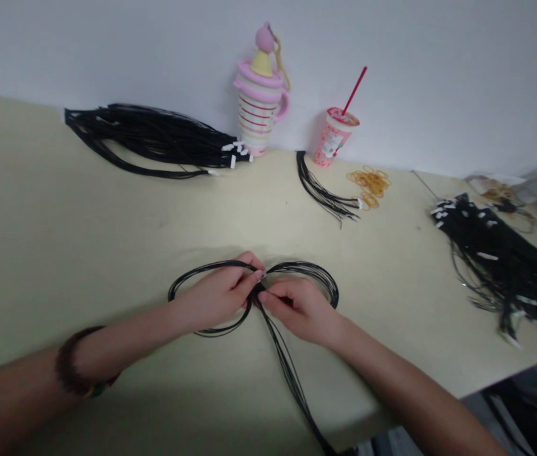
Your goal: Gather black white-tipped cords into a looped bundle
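A bundle of thin black cables [292, 373] is bent into two loops, one to each side of my hands, and its tail hangs toward the table's near edge. My left hand [228, 286] pinches the bundle where the loops cross, with a small white piece showing at its fingertips. Close against it, my right hand [304, 307] has thumb and finger closed on the same crossing, just below and right of the left fingertips. Exactly how the strands run between the fingers is hidden.
Black cable bundles with white connectors lie at the back left [154, 139] and right [501, 247]. A smaller bundle [318, 187] lies beside yellow rubber bands [370, 183]. A pink-lidded mug [256, 107] and a cup with a red straw [335, 136] stand by the wall.
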`<state>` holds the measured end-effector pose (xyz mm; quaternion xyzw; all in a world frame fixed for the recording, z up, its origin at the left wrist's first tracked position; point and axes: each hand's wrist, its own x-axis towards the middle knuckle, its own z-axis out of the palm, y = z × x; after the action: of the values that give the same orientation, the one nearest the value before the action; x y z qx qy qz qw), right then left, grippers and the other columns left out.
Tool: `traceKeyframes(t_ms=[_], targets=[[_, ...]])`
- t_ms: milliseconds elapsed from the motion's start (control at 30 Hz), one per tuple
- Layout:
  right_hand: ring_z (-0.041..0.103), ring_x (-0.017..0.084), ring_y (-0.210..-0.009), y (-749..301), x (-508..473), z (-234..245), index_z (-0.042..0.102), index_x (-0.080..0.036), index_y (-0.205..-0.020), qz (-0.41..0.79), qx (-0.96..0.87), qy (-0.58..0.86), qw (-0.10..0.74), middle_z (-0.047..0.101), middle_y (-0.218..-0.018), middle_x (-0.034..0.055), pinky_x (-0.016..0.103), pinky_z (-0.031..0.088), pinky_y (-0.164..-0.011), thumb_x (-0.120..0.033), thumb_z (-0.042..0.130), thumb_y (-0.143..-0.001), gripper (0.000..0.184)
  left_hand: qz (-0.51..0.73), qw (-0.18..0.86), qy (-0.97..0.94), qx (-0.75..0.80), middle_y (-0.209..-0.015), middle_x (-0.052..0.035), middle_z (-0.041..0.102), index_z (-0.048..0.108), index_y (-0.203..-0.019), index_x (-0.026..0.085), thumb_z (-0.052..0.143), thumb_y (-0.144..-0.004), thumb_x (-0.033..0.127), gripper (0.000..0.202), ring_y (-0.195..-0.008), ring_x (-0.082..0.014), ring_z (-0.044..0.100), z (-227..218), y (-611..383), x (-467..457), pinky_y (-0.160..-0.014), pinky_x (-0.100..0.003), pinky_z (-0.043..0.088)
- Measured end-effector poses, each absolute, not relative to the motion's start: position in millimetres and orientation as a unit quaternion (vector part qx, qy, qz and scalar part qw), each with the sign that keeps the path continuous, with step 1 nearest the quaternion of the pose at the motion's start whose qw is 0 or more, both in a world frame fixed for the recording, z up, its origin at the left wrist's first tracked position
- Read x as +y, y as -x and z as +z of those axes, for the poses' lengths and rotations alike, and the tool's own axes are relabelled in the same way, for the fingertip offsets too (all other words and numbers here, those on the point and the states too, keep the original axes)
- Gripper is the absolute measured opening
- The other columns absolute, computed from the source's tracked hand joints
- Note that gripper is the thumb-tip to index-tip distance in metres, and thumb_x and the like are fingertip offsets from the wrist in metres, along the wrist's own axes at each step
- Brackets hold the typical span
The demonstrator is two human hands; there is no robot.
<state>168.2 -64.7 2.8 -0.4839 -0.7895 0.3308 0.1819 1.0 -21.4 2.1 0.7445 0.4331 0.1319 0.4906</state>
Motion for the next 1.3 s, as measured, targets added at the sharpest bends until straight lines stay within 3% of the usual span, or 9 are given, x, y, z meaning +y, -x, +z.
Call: traceKeyframes(t_ms=[200, 500, 900, 1300], targets=[[0.036, 0.003, -0.052, -167.4, -61.3, 1.3, 0.056, -0.014, -0.067, 0.382, -0.750, 0.504, 0.195, 0.047, -0.057, -0.0038, 0.016, 0.024, -0.049, -0.034, 0.044, -0.083, 0.028, 0.145, 0.503, -0.741, 0.421, -0.080, 0.0005, 0.052, 0.045, -0.088, 0.020, 0.030, -0.087, 0.037, 0.022, -0.070, -0.0124, 0.051, 0.2, -0.4, -22.6, -0.060, -0.021, 0.039], [0.033, 0.002, -0.052, -172.8, -58.2, 4.8, 0.050, -0.014, -0.067, 0.391, -0.773, 0.468, 0.172, 0.043, -0.058, -0.0049, 0.015, 0.022, -0.050, -0.029, 0.039, -0.085, 0.026, 0.120, 0.517, -0.738, 0.416, -0.066, 0.0038, 0.044, 0.044, -0.087, 0.019, 0.030, -0.088, 0.037, 0.022, -0.057, -0.0098, 0.044, 7.8, -2.1, -23.5, -0.054, -0.020, 0.036], [0.041, 0.003, -0.057, -174.2, -58.5, 4.9, 0.056, -0.013, -0.073, 0.411, -0.769, 0.462, 0.163, 0.052, -0.064, -0.0025, 0.015, 0.028, -0.054, -0.025, 0.043, -0.081, 0.020, 0.112, 0.502, -0.751, 0.414, -0.068, 0.0028, 0.046, 0.045, -0.088, 0.019, 0.029, -0.088, 0.037, 0.024, -0.060, -0.0105, 0.045, 6.8, 0.2, -23.2, -0.056, -0.021, 0.036], [0.039, 0.002, -0.055, -175.9, -58.6, 3.5, 0.053, -0.014, -0.067, 0.383, -0.770, 0.474, 0.190, 0.049, -0.061, -0.0043, 0.014, 0.026, -0.052, -0.018, 0.048, -0.073, 0.009, 0.098, 0.510, -0.751, 0.407, -0.072, 0.0024, 0.048, 0.045, -0.090, 0.020, 0.028, -0.089, 0.041, 0.027, -0.061, -0.0095, 0.046, 8.3, 1.8, -24.0, -0.058, -0.022, 0.037]])
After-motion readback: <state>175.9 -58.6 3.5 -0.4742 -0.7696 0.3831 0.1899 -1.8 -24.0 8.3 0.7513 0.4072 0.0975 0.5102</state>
